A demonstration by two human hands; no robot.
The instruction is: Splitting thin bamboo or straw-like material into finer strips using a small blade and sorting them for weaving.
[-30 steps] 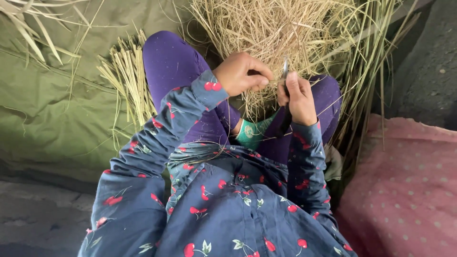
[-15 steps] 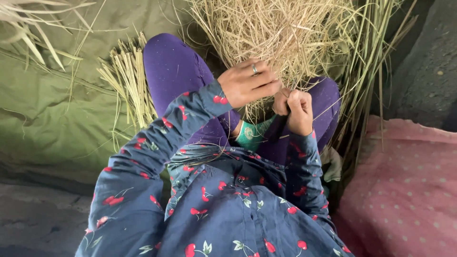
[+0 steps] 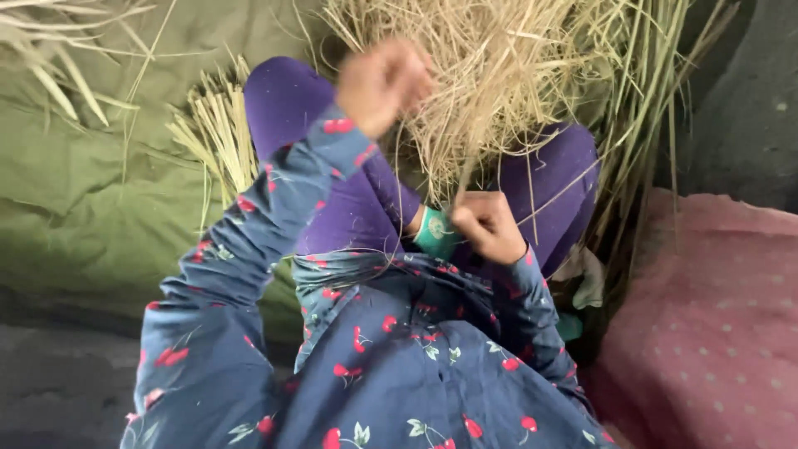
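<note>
Head view, one person seated cross-legged; landmark for all positions: the straw pile (image 3: 499, 75).

Green tarp (image 3: 91, 208): one, spread to the left of the straw pile, apparently as ground cover to keep loose stalks together. Pink dotted cloth (image 3: 706, 333): one, below and right of the pile. Straw pile itself: one tangled mass of dry tan stalks resting across the purple-trousered lap (image 3: 332, 191), within both arms' reach, which seems why it sits there. Green stalks (image 3: 657, 108): one loose sheaf, too many stems to count, standing along the pile's right edge. Cut straw bundle (image 3: 212, 125): one, left of the pile beside the knee, ends aligned, likely set apart as sorted material.

Left hand (image 3: 382, 83): blurred by motion, raised at the pile's left edge; looks curled, but whether it grips straw cannot be told. Right hand (image 3: 489, 226): just below the pile, closed in a fist around a few thin stalks (image 3: 465, 166) that run up into the pile, held taut. Teal band (image 3: 436, 233): one, just left of that fist, below the pile; its nature is unclear.
</note>
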